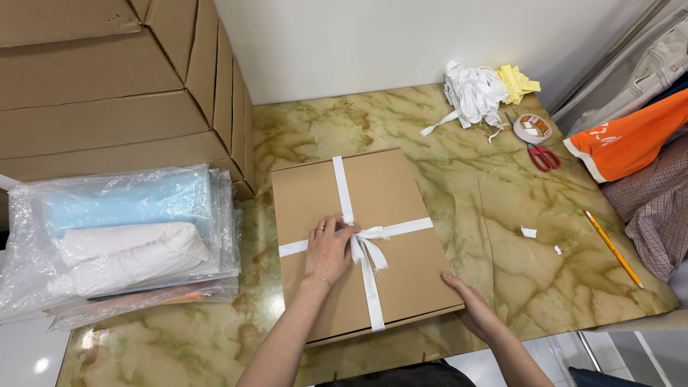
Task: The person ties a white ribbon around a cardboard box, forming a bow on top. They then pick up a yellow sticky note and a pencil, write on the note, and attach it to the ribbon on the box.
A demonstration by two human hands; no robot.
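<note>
Cardboard box [390,193], flat, brown, lies at centre of marble-look table [459,236], tied crosswise w/ white ribbon [342,188]; bow sits approx mid-lid. Left hand [328,251] rests on lid at 9 o'clock of the bow, fingers bent loosely w/ tips at the knot; whether they pinch ribbon or just press it, can't tell, knot partly hidden under them. Right hand [469,304] at box's 5 o'clock corner, fingers curled round the edge, gripping it; fingertips hidden under the box. Both forearms cut off by bottom edge. At 9 o'clock of box: clear plastic bags [122,236] w/ blue and white folded fabric, contents blurry through the film. At 10–11 o'clock: stack of brown cartons [107,86], top cut off. At 1 o'clock: heap of white ribbon strips [471,93], yellow paper slips [517,82], tape roll [532,128], red-handled scissors [541,153]. At 3 o'clock: yellow pencil [611,247] and two small white scraps. Clothes pile [641,158], orange and checked, cut off at right edge.
</note>
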